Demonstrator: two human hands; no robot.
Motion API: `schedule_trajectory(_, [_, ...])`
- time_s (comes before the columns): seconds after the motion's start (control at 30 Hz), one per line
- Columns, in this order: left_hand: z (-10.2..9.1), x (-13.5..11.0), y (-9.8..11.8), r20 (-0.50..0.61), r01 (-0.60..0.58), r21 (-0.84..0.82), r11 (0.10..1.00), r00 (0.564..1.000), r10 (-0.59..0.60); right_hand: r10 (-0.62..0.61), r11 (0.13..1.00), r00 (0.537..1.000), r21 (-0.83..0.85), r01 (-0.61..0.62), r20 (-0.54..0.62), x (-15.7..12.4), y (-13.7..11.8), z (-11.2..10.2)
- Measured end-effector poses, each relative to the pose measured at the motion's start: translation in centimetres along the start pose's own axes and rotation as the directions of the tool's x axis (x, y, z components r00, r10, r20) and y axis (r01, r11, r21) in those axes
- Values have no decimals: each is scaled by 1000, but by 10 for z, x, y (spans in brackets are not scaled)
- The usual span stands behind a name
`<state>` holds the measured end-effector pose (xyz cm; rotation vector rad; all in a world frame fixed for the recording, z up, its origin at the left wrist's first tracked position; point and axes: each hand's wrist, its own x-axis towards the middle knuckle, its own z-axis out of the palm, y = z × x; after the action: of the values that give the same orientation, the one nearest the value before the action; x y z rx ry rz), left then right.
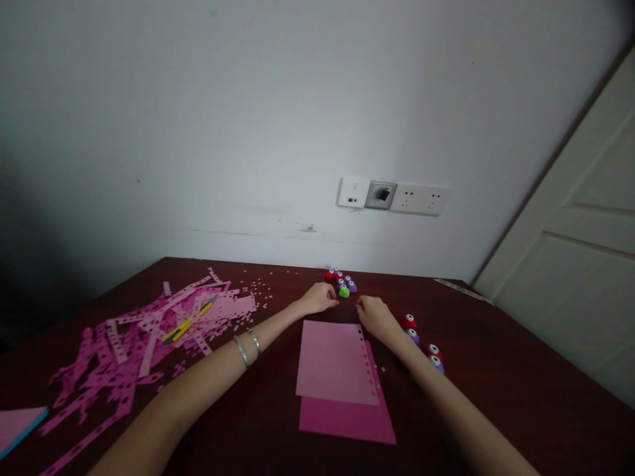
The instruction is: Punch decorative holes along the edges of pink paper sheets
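Observation:
A light pink paper sheet [332, 363], with a row of punched holes down its right edge, lies over a darker pink sheet [342, 420]. Just beyond its top edge, my left hand [318, 299] rests with fingers curled, close to a small green craft punch [344, 291]. Near the top right corner of the sheet is my right hand [376, 313], its fingers folded inward. Whatever either hand may hold is hidden. Behind the green punch sit several red and purple punches [350, 285]. More stand right of my right forearm, including a red punch [409, 322].
Punched pink paper strips [119, 344] pile up at left, with a yellow utility knife [178, 329] on top. Small paper bits [255, 287] are scattered beside them. A pad with a blue edge [22, 430] lies at the near left. Wall sockets [419, 199] are above the table.

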<state>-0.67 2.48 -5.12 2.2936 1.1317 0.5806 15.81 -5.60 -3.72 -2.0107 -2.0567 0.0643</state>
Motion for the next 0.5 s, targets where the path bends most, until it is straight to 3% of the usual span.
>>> schedule_trajectory(0.2, [4, 33, -24, -54, 65, -43, 997, 996, -67, -19, 995, 1000, 103, 19, -9, 37, 8, 15])
schedule_trajectory(0.4, [3, 22, -33, -63, 81, -96, 992, 994, -87, 10, 988, 1000, 154, -7, -21, 54, 12, 27])
schedule_trajectory(0.5, [-4, 10, -34, 0, 46, -99, 994, 999, -46, 22, 986, 1000, 165, -18, -23, 61, 12, 30])
